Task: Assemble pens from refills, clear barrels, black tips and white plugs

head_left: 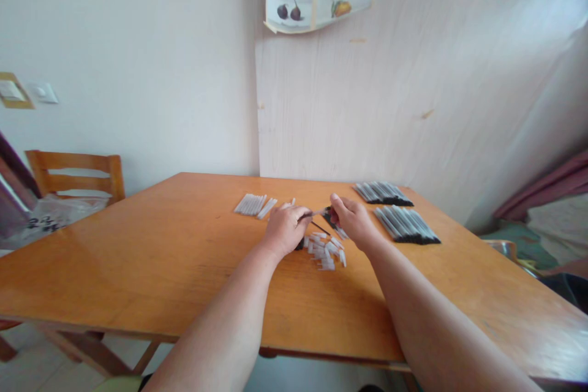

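Note:
My left hand (288, 226) and my right hand (350, 218) meet above the middle of the table, fingers closed on opposite ends of a slim, translucent pen-like tube (318, 213). Its details are too small to make out. Just below them lies a loose pile of small, clear-white plastic pieces (327, 251). A thin dark stick (320, 228) rests at the top of that pile. Something black sits partly hidden under my left hand. Beyond that hand, to the left, white tubes (250, 204) lie side by side.
Two rows of grey, translucent pen-like tubes with black ends, a back row (383, 192) and a nearer row (407, 224), lie at the right of the wooden table (151, 257). A wooden chair (76, 174) holding a plastic bag (57, 217) stands at the left. A wall rises behind.

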Action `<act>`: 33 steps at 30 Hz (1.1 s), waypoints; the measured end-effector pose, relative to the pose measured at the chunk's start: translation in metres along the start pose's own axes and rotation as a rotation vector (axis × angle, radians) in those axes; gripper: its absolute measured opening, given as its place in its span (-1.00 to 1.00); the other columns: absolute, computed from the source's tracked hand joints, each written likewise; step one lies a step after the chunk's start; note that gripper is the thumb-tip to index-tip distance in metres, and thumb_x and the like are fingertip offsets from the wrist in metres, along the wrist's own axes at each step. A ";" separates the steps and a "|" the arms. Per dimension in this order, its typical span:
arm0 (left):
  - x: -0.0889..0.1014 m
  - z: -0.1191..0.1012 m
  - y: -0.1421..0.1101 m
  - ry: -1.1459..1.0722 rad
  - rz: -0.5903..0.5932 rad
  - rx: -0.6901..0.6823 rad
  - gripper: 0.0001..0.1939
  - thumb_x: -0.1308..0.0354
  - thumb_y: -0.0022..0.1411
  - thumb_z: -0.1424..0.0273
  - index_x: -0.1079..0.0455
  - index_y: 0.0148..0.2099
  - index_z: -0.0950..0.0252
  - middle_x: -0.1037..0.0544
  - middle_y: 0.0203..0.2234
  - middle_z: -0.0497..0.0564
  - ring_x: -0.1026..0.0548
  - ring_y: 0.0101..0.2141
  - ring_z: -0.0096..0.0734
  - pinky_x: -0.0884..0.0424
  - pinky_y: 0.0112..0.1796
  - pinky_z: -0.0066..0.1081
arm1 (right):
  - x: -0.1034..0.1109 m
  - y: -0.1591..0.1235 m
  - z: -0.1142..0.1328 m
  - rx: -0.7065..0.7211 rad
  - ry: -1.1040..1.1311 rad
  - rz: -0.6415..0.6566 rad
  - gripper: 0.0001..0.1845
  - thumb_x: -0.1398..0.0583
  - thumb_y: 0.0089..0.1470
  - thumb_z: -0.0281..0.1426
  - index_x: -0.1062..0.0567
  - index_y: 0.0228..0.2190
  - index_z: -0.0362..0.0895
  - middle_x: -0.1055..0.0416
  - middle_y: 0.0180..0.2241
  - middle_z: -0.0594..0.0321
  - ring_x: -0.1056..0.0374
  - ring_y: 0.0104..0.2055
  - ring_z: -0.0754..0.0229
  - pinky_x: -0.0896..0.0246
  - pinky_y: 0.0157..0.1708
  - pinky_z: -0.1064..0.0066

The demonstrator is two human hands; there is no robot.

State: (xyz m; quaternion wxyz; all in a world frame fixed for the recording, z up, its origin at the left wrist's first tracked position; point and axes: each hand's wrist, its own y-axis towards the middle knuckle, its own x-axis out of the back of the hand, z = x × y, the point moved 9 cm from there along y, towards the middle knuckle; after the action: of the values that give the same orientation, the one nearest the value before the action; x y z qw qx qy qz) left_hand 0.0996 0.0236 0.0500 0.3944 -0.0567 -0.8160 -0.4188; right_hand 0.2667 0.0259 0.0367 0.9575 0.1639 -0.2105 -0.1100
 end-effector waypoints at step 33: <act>-0.011 0.029 -0.006 -1.075 -0.103 0.526 -0.68 -0.30 0.04 0.19 -0.49 -0.20 0.29 -0.59 -0.20 0.08 -0.48 -0.14 -0.32 -0.32 -0.19 -0.36 | -0.048 -0.021 0.023 0.174 -0.181 0.207 -0.71 -0.18 0.07 -0.16 -0.47 -0.46 -0.13 -0.34 -0.58 0.35 -0.17 -0.54 0.31 -0.01 -0.51 0.46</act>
State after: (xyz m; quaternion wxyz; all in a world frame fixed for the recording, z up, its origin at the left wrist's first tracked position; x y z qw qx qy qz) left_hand 0.0870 0.0430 0.0290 -0.0938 -0.1214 -0.9790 -0.1342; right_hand 0.2111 0.0142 0.0309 0.9229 0.2132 -0.3206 -0.0066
